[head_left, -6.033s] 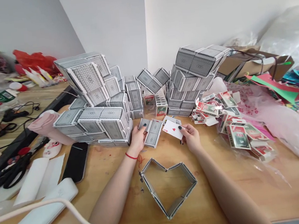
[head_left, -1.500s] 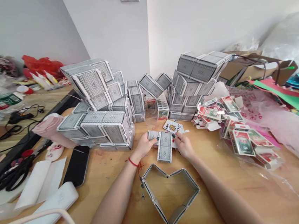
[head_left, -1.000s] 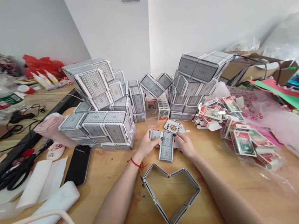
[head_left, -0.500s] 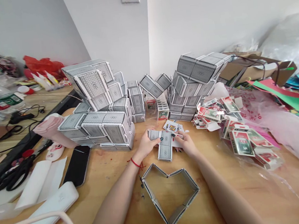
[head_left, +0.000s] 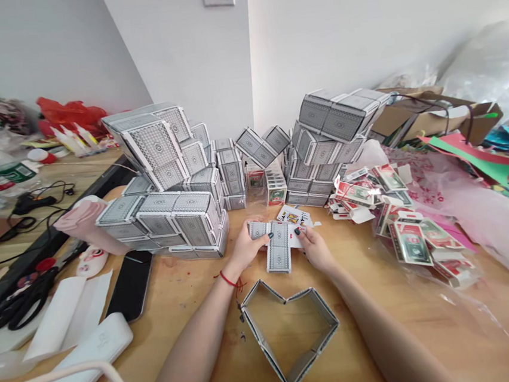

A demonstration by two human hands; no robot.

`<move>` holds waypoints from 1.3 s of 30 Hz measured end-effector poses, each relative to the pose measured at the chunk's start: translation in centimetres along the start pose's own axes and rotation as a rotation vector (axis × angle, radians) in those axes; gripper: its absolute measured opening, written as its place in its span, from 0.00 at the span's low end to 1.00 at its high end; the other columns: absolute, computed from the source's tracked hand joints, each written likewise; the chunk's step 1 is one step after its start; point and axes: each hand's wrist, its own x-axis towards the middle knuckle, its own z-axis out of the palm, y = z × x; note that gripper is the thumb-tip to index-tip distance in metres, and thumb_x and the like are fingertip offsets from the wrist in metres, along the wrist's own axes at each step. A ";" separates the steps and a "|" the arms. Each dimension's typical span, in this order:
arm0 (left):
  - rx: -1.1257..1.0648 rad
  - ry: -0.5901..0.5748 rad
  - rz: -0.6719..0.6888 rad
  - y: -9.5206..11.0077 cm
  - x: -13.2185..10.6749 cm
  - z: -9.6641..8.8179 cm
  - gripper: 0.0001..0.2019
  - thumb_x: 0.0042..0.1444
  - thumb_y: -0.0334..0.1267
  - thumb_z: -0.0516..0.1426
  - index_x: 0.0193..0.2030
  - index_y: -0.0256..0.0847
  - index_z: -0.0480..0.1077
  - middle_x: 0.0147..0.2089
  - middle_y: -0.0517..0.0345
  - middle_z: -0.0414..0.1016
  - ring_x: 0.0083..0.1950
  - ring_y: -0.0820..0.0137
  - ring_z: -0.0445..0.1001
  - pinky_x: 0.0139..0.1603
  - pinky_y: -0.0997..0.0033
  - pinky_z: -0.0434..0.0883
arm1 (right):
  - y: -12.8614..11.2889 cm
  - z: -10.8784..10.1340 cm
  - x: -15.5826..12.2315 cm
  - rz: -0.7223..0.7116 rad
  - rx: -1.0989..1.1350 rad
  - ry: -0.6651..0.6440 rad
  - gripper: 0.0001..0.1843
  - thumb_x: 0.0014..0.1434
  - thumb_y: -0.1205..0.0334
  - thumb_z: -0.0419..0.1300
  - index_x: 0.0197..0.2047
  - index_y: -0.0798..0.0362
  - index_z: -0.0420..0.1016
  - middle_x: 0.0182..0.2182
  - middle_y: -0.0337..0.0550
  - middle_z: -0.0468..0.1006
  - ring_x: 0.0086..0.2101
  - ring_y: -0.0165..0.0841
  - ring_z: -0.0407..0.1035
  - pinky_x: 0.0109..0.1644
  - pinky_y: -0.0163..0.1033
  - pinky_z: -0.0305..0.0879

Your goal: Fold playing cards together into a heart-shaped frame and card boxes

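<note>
Between the thumb and fingers of my left hand (head_left: 247,244) is a joined piece of grey-patterned playing cards (head_left: 278,255), one part upright and another to its left. My right hand (head_left: 314,245) is at the piece's right side, thumb and fingers pinched at the edge of a face-up playing card (head_left: 295,241); its curled fingers are partly hidden. Just beyond both hands lie loose face-up playing cards (head_left: 293,216), one a picture card. Nearer me, between my forearms, a heart-shaped frame of folded cards (head_left: 322,307) stands on the wooden table (head_left: 194,317).
Stacked card-built boxes stand at left (head_left: 176,219) and right (head_left: 332,117). Red and green card packets (head_left: 410,242) pile up at right beside plastic bags. Along the left lie a black phone (head_left: 129,285), a white power bank (head_left: 74,373) with a cable, and black scissors (head_left: 33,296).
My right hand has drawn slightly away from the patterned piece, and its fingers have curled in more. My left hand keeps its hold. The view has shifted a little.
</note>
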 end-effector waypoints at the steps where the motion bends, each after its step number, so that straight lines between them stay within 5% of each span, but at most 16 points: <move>1: 0.002 0.001 -0.004 0.0 0.0 0.0 0.22 0.43 0.31 0.60 0.47 0.40 0.61 0.47 0.53 0.70 0.48 0.67 0.70 0.51 0.65 0.65 | 0.2 0.0 0.1 0.003 -0.006 -0.002 0.22 0.52 0.38 0.52 0.32 0.51 0.62 0.20 0.34 0.64 0.18 0.26 0.55 0.21 0.33 0.54; 23: 0.121 -0.008 0.014 1.0 -0.5 0.5 0.25 0.42 0.35 0.63 0.48 0.40 0.59 0.47 0.54 0.68 0.47 0.67 0.69 0.48 0.67 0.66 | 0.2 0.3 0.3 -0.032 -0.036 -0.027 0.20 0.53 0.42 0.52 0.35 0.50 0.69 0.27 0.41 0.74 0.28 0.35 0.66 0.28 0.37 0.62; 34: 0.013 -0.024 0.001 1.2 -0.2 0.4 0.23 0.42 0.33 0.62 0.46 0.40 0.62 0.45 0.55 0.71 0.44 0.70 0.71 0.47 0.66 0.67 | -1.2 0.6 -0.1 0.039 0.090 -0.090 0.24 0.49 0.36 0.54 0.27 0.50 0.60 0.14 0.31 0.60 0.13 0.24 0.51 0.16 0.31 0.48; 39: -0.032 0.012 -0.092 1.0 -0.1 0.4 0.21 0.40 0.33 0.63 0.43 0.38 0.64 0.38 0.57 0.73 0.38 0.70 0.72 0.41 0.68 0.70 | -2.1 -0.1 -0.5 0.081 0.053 -0.150 0.23 0.51 0.37 0.52 0.25 0.50 0.56 0.10 0.29 0.61 0.09 0.24 0.51 0.11 0.31 0.45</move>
